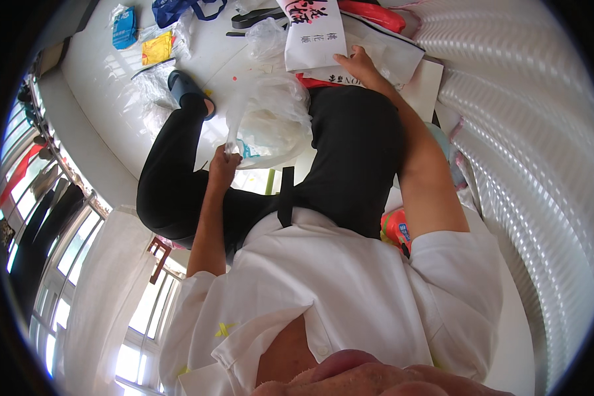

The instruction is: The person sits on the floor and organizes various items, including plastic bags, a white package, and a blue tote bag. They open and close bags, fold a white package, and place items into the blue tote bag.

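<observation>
My left hand (223, 166) is closed on the gathered edge of a translucent white plastic bag (277, 111), which hangs between my knees and bears some blue print. My right hand (362, 68) reaches past my knee, fingers apart. Its thumb lies over the corner of a white package (317, 49) with black and red writing; no grip on it is visible. Under that package and the hand are a clear-fronted zip pouch (398, 52) and a red-edged item (321, 80), partly hidden by my leg.
Plastic wrappers, a yellow packet (157, 48), a blue packet (124, 30) and a dark blue bag (175, 11) lie on the pale tiled floor. A black strap (257, 18) lies beyond the bag. My slippered foot (190, 94) is at left; a ribbed white curtain (515, 123) hangs at right.
</observation>
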Demonstrator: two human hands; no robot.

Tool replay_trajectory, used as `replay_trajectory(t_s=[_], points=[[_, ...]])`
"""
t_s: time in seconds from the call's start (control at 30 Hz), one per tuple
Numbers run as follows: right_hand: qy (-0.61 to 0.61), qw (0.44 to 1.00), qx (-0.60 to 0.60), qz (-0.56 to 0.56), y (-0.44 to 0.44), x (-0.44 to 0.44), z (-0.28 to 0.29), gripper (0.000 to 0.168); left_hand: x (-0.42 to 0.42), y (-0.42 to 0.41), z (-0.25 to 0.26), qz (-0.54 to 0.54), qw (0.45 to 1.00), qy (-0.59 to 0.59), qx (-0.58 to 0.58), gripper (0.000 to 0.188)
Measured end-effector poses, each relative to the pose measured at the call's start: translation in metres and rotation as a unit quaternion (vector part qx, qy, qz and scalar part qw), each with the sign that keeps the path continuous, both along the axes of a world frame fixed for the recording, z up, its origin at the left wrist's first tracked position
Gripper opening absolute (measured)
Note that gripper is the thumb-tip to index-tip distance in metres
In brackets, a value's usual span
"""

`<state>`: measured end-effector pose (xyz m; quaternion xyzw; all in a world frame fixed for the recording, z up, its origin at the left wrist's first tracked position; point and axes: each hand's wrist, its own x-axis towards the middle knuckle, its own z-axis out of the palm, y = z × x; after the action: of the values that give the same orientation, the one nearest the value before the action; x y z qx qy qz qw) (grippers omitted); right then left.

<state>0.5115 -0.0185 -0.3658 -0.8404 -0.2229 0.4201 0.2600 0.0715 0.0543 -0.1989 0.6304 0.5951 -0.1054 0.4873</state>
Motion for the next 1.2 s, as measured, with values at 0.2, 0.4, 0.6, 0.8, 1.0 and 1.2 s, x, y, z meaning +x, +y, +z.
replay_trajectory(t_s=[0.2,0.4,0.6,0.8,1.0,1.2], points=[[0.092,0.994,0.056,0.012,0.02,0.009,-0.038,0.034,0.009,0.0,0.002,-0.016,0.999,0.031,-0.013,0.035],[0.119,0.99,0.078,0.02,0.037,-0.003,0.001,0.048,0.007,-0.004,-0.002,-0.024,1.0,0.009,0.012,0.04],[0.021,0.997,0.028,0.069,0.012,-0.003,-0.014,0.068,0.006,-0.01,0.008,-0.045,0.996,0.023,0.069,0.049],[0.089,0.995,0.038,-0.011,0.043,0.003,-0.015,0.071,-0.01,-0.01,0.011,-0.037,0.995,0.017,0.086,0.051],[0.15,0.987,0.039,0.045,0.057,-0.001,-0.027,0.047,0.002,-0.011,0.016,0.002,0.999,0.004,0.034,0.052],[-0.105,0.948,0.23,0.192,0.082,-0.008,0.075,0.023,0.001,-0.005,0.011,-0.102,0.956,0.039,0.274,0.057]])
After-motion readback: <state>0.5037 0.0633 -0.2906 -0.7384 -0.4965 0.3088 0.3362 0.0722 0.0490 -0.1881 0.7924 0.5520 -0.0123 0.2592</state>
